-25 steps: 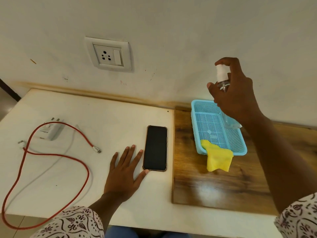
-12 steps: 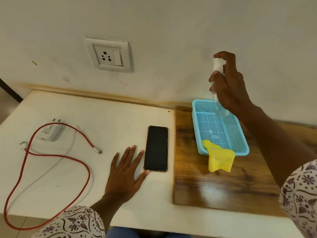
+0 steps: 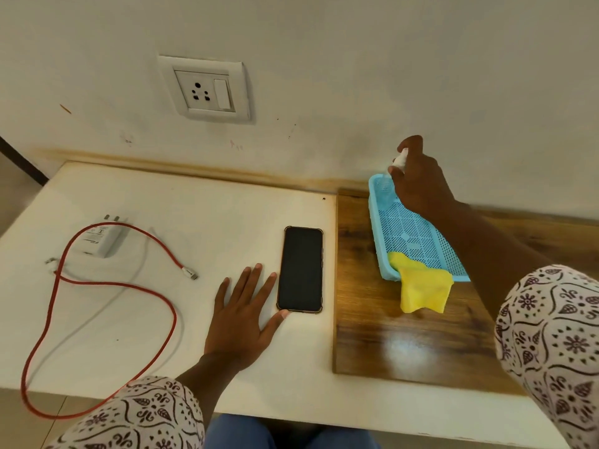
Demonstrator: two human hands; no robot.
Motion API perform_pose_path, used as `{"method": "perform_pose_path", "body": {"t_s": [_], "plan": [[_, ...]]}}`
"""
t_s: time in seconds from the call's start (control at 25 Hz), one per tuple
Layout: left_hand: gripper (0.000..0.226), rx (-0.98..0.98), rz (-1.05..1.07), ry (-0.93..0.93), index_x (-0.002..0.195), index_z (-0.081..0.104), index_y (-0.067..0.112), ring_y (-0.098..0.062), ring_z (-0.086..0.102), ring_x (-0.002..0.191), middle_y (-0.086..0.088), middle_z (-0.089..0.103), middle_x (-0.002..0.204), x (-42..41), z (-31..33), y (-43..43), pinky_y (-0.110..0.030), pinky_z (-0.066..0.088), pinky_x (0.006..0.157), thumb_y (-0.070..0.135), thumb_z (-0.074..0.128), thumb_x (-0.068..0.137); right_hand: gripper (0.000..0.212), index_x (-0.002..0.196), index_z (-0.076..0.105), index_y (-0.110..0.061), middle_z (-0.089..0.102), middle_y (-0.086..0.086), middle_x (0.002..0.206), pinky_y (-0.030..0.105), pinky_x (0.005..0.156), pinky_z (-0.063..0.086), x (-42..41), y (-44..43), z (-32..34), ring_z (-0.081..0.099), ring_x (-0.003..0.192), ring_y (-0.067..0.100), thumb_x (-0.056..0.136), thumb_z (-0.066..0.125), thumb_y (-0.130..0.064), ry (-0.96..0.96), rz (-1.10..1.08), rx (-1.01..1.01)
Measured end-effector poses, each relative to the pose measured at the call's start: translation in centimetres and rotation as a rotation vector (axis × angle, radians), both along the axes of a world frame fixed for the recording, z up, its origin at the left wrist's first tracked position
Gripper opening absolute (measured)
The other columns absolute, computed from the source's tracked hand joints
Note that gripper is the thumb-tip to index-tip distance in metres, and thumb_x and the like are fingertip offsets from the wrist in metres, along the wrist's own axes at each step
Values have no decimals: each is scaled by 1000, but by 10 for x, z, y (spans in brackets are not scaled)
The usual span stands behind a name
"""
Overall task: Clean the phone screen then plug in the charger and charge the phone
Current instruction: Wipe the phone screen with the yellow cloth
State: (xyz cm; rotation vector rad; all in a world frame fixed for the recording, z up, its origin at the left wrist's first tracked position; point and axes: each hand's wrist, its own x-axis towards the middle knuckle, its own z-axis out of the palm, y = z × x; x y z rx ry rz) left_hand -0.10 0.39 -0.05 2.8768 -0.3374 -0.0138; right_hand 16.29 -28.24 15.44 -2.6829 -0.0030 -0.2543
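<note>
A black phone [image 3: 300, 268] lies screen up on the white table [image 3: 201, 209]. My left hand [image 3: 241, 315] rests flat and open just left of it, thumb touching its near corner. My right hand [image 3: 419, 179] is shut on a small clear spray bottle [image 3: 400, 161], white cap up, held low over the far end of the blue mesh tray [image 3: 418, 241]. A yellow cloth [image 3: 421, 286] hangs over the tray's near edge. The white charger adapter [image 3: 102, 238] and red cable [image 3: 107, 286] lie at the left. A wall socket [image 3: 205, 89] is above.
The tray and cloth sit on a brown wooden board [image 3: 389, 338] on the right side of the table. The cable loops off the table's front left edge. A dark strip [image 3: 19, 160] runs along the wall at far left.
My right hand has lowered the spray bottle from above the tray down to the tray's far end. My left hand and the phone have stayed put.
</note>
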Motion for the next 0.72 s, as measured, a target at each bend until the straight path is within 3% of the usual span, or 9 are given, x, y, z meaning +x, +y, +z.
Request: {"method": "perform_pose_path", "body": {"t_s": [0.16, 0.32, 0.48, 0.64, 0.72], "plan": [[69, 8, 2, 0, 146, 21, 28, -23, 16, 143, -4, 21, 156, 0, 0, 0, -49, 14, 116, 65, 19, 88, 34, 121, 36, -2, 61, 29, 110, 43, 82, 49, 2, -2, -4, 60, 98, 43, 93, 53, -13, 9, -71, -1], [70, 7, 0, 1, 146, 21, 27, -23, 16, 143, -4, 21, 156, -1, -1, 1, -50, 15, 116, 65, 18, 87, 41, 125, 35, -2, 59, 28, 114, 46, 87, 47, -1, -5, -3, 58, 102, 42, 92, 54, -17, 59, -41, 2], [69, -3, -1, 2, 146, 21, 27, -24, 17, 143, -4, 22, 155, 0, -1, 1, -51, 18, 115, 64, 20, 88, 39, 122, 42, -2, 58, 18, 119, 30, 86, 41, -21, -8, 1, 56, 107, 29, 90, 57, -20, -77, -49, 101], [69, -17, 0, 0, 147, 17, 28, -23, 13, 144, -2, 16, 156, 0, -4, 2, -51, 15, 116, 64, 19, 87, 28, 108, 52, -10, 57, 9, 106, 17, 77, 39, -84, -11, -10, 55, 95, 21, 81, 58, -14, -406, -462, 472], [69, -21, 0, -3, 147, 12, 30, -21, 10, 144, 0, 12, 156, 0, -4, 1, -50, 12, 116, 65, 18, 87, 24, 101, 50, -15, 53, 5, 99, 28, 71, 45, -120, -16, -30, 55, 87, 22, 78, 56, -14, -376, -825, 717]]}}
